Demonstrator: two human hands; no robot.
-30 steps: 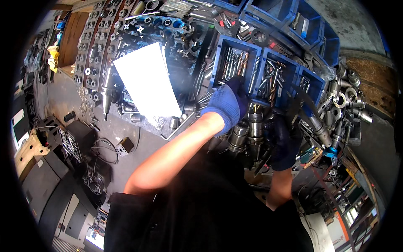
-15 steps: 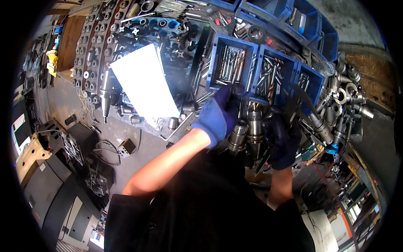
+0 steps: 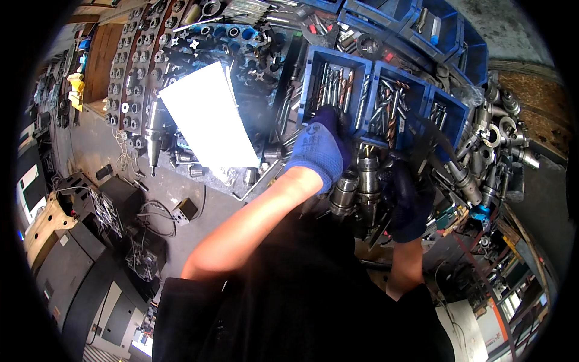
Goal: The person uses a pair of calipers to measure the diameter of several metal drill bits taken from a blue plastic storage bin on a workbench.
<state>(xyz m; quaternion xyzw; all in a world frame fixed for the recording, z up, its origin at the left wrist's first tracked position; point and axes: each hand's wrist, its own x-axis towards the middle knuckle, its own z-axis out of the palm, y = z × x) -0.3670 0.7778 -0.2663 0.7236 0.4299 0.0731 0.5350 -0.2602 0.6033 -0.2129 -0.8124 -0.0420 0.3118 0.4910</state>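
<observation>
Head view, looking down on a crowded desk (image 3: pixel 181 199) of machining bits. My left hand (image 3: pixel 319 148), in a blue knit glove, is at the near rim of the leftmost blue bin (image 3: pixel 332 84), fingers curled over the front edge, so the grip looks closed on the rim or on sth just inside it; can't tell which, glove hides the fingertips. That bin holds drill bits and end mills (image 3: pixel 335 81) lying lengthwise, shanks roughly parallel, prob so they can be picked one at a time w/o tangling. The next bin (image 3: pixel 392 102) to the right has the same sort of cutters but jumbled.

My right hand (image 3: pixel 407 202), in a dark glove, sits lower and nearer me, wrapped around sth among the steel tool holders (image 3: pixel 356 187) standing upright just in front of the bins. Grip is together, but on what exactly I can't tell, the dark glove and shadow blur it. Holders stand taper-up, close-packed and touching, I'd say to keep them from rolling.

Left of the bins a white sheet of paper (image 3: pixel 208 120) lies flat over part of the clutter, away from both hands. Further left, a rack (image 3: pixel 126 72) w/ rows of round sockets keeps holders sorted. More loose holders and collets (image 3: pixel 494 139) pile at the right edge, well apart from my hands.
</observation>
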